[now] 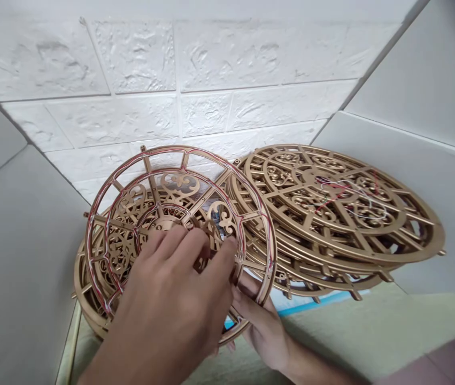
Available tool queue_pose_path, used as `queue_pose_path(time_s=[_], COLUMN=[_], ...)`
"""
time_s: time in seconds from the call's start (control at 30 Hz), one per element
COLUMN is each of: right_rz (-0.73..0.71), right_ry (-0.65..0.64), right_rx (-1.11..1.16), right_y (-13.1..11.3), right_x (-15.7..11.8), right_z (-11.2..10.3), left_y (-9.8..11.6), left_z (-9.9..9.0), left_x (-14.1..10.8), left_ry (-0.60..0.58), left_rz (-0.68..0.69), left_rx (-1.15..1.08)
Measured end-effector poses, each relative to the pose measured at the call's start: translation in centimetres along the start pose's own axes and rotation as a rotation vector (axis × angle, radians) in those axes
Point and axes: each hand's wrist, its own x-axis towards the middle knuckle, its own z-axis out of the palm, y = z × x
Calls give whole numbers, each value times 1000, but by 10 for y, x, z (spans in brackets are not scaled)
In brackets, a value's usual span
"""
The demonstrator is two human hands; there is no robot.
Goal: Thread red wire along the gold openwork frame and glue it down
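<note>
A round gold openwork frame [184, 160] is tilted up in front of me, with thin red and clear or white strands running along its two rings. My right hand [265, 323] grips its lower right edge from below, thumb on the near side. Over the middle of the frame lies my left hand [179, 291], its fingers curled in and its thumb near a scroll ornament [224, 216]. Whatever those fingertips pinch is hidden behind the hand. More gold frames [86, 305] of the same sort lie beneath and behind this one.
To the right, a leaning stack of round gold frames [371, 240] carries loose red and white wires [343, 190] on top. Beneath the stack, a blue-edged sheet [311, 305] shows. A white brick-pattern wall [219, 64] closes the back, with grey panels [411, 187] at the sides.
</note>
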Motion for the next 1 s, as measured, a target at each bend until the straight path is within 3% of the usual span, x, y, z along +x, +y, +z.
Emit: queue_pose_path(time_s=[0.1,0.23,0.47,0.63,0.7,0.77,0.83,1.0], right_rz=[-1,24,111,172,136,66,-97,-776], right_ry=[51,163,123,-78,-16,21,114,352], right_rx=[-35,-74,-139,-404,-530,-694,-900,-1354], right_y=[-5,-15,-48,-85,-96,-102,-102,-90], right_x=[-1,-2,3,20,29,37,43,50], right_z=[-4,-7,-4,0,3,8,14,29], left_y=[-7,-25,-56,-58,-61,-64,-66,-64], left_z=[-13,-32,-44,-48,-50,-52,-53,-55], left_x=[0,-3,-16,-10,-8,-7,-7,-8], left_ry=[110,244,240,169,141,144,162,223], left_rz=[-27,-60,-239,-651,-778,-821,-848,-914], left_rx=[-61,27,170,7,-26,-14,-4,34])
